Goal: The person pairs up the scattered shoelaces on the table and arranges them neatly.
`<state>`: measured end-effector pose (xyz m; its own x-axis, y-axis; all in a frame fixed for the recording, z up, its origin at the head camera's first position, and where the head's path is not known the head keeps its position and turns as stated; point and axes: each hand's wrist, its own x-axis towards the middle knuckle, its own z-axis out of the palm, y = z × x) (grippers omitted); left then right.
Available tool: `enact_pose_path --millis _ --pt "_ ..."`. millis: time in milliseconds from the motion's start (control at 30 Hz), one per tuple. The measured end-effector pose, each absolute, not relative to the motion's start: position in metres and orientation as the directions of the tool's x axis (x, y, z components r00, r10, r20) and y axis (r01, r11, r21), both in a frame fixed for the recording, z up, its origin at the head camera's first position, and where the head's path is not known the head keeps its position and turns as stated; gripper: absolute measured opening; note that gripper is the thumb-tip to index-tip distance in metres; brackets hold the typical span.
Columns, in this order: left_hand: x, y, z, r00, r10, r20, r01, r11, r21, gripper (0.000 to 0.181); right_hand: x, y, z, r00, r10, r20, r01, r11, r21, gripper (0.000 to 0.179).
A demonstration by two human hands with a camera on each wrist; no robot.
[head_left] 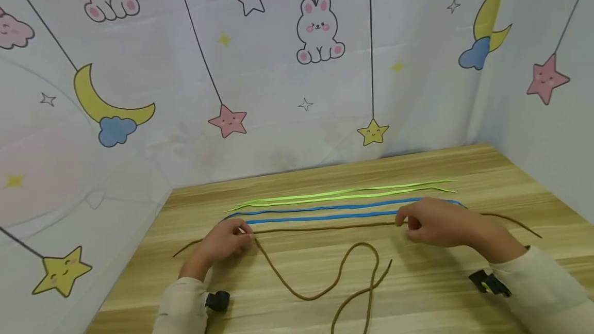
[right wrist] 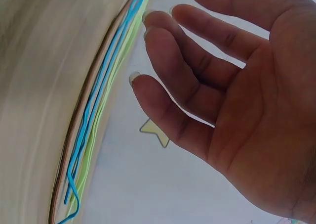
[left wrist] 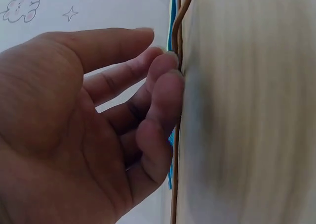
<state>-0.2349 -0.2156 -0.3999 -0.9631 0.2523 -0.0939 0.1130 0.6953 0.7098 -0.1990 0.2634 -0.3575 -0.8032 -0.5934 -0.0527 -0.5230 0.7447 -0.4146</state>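
A brown cord (head_left: 325, 229) lies nearly straight across the wooden table. From beside my left hand (head_left: 226, 240), another brown cord stretch (head_left: 303, 299) winds in loose curves toward the front edge. The left fingers are loosely bent, their tips right at the brown cord (left wrist: 175, 199), and the thumb stands apart from them. My right hand (head_left: 433, 223) hovers over the right part of the straight cord. In the right wrist view its relaxed fingers (right wrist: 163, 61) hold nothing and show apart from the cords. Two blue laces (head_left: 325, 218) run parallel just behind the brown cord.
Behind the blue laces lie light green laces (head_left: 343, 191), also stretched sideways. A white curtain (head_left: 278, 81) printed with stars, moons and rabbits closes off the back and both sides of the wooden table (head_left: 260, 313).
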Motion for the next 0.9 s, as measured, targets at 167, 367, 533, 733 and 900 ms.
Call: enact_pose_path --millis 167,367,533,733,900 --pt "-0.234 -0.208 -0.402 -0.950 0.291 -0.112 0.134 0.706 0.696 0.008 -0.193 0.249 -0.362 -0.780 -0.618 -0.101 -0.529 0.737 -0.420 0.019" --pt "-0.233 -0.206 -0.402 -0.939 0.317 -0.132 0.154 0.733 0.663 0.008 -0.191 0.239 -0.369 -0.739 -0.655 -0.158 -0.539 0.715 -0.446 0.019" --pt "-0.233 -0.209 -0.402 -0.917 0.379 -0.128 0.204 0.718 0.665 0.015 -0.191 0.236 -0.372 -0.702 -0.695 -0.152 -0.566 0.676 -0.472 0.019" --pt "-0.234 -0.212 -0.405 -0.908 0.401 -0.125 0.221 0.710 0.668 0.014 -0.188 0.232 -0.373 -0.657 -0.732 -0.181 -0.554 0.632 -0.542 0.020" --pt "-0.233 -0.211 -0.405 -0.911 0.394 -0.118 0.229 0.724 0.650 0.007 -0.186 0.229 -0.373 -0.640 -0.745 -0.187 -0.565 0.622 -0.542 0.020"
